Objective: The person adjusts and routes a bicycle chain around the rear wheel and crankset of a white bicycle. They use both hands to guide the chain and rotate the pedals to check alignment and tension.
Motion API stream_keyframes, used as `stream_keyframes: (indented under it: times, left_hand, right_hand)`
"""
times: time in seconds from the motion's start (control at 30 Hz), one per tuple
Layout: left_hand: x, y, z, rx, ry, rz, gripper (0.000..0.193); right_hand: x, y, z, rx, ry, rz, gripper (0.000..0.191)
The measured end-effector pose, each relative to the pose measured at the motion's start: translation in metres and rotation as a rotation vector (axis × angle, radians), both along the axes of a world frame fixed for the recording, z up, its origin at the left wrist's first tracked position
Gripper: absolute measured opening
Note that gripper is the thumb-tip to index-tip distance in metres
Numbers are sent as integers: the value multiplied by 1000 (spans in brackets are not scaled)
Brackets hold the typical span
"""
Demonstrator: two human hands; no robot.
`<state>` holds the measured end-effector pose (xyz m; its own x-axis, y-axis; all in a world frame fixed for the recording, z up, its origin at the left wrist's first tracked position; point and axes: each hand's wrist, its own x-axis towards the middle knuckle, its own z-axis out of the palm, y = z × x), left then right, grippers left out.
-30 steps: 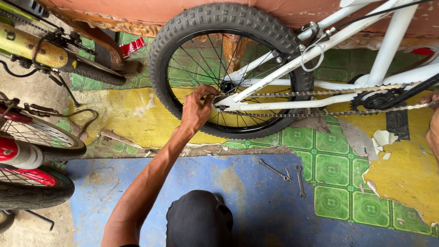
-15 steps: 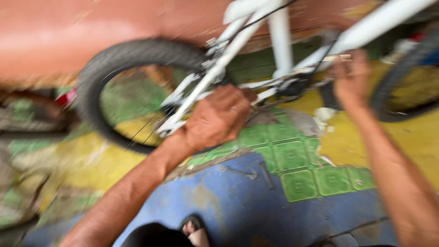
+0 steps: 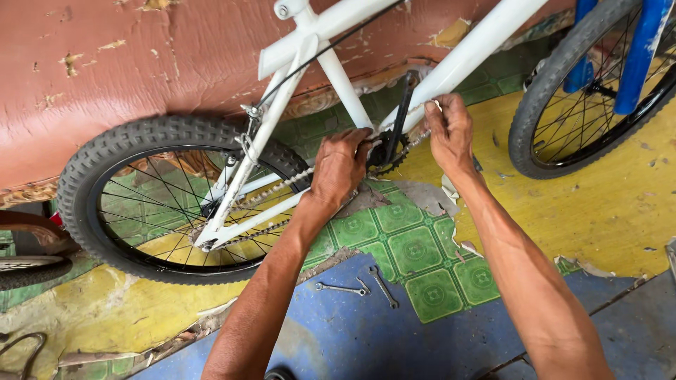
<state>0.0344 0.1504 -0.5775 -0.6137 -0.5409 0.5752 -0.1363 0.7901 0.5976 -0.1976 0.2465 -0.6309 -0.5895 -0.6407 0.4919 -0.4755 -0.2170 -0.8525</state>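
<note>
I see left hand (image 3: 341, 169) curled on chain (image 3: 282, 188) at chainring (image 3: 389, 156), frame centre; right hand (image 3: 449, 130) at 3 o'clock of it, fingers pinching chain top; two wrenches (image 3: 359, 287) on floor at 6 o'clock

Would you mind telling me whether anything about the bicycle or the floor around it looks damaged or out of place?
Yes: the floor covering is torn and peeling beside the green tiles, baring patches beneath. Two wrenches lie loose on the blue floor. Both hands, left hand and right hand, are at the chainring.
</note>
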Motion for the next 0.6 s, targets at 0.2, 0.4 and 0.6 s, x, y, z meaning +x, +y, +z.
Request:
stream_keyframes:
  times: [0.2, 0.4, 0.6]
  left_hand:
    - [-8, -5, -6, 154, -11, -9, 13]
    - [-16, -2, -2, 74, 18, 4, 10]
    - [-16, -2, 4, 123, -59, 14, 19]
  right_hand:
    - [0, 9, 3, 4, -6, 42, 15]
    - [-9, 19, 5, 69, -34, 90, 15]
    - [-11, 28, 11, 163, -135, 176, 18]
